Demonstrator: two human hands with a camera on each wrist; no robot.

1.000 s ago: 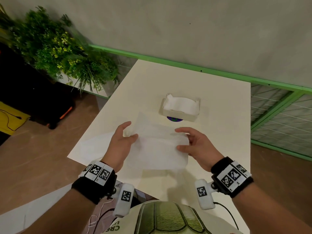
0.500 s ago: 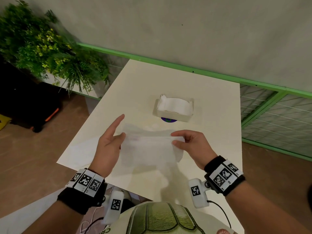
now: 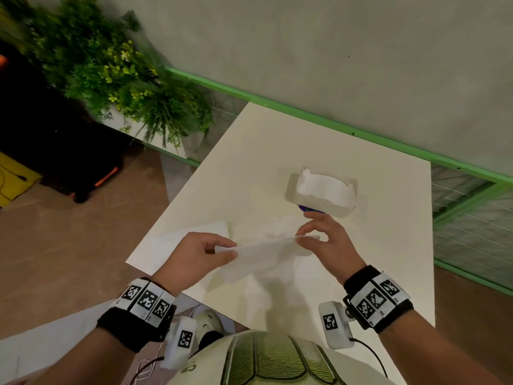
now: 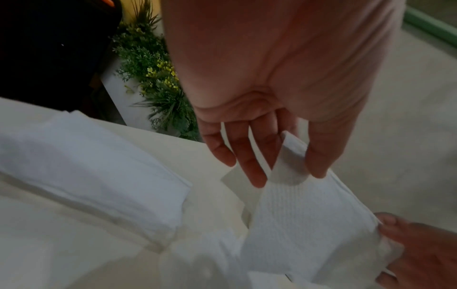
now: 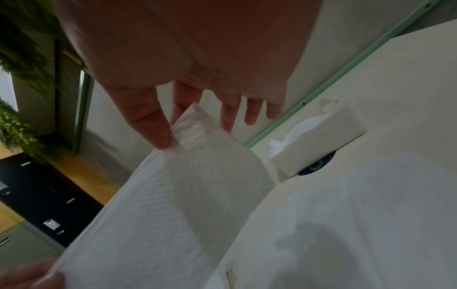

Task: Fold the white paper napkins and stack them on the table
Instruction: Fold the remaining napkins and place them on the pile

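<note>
The napkin [image 3: 263, 254], spread flat a second ago, now hangs doubled over in the air above the tabletop's [image 3: 305, 140] near edge, so the first fold looks made. The left hand [image 3: 194, 254] and right hand [image 3: 324, 240] each pinch one end, near the folded stack [image 4: 91, 166] at the left edge. How neatly the layers line up is hard to make out, as is the blue disc [image 3: 309, 209] tucked under the napkin box [image 3: 322, 202].

White dimple-embossed napkin [image 3: 263, 252], cream table [image 3: 277, 151], green rail [image 3: 361, 134].

Soft indoor light, faint shadows on table [image 3: 277, 151], plant [image 3: 116, 68] blurred, wrist views dim, grainy, edges bent
</note>
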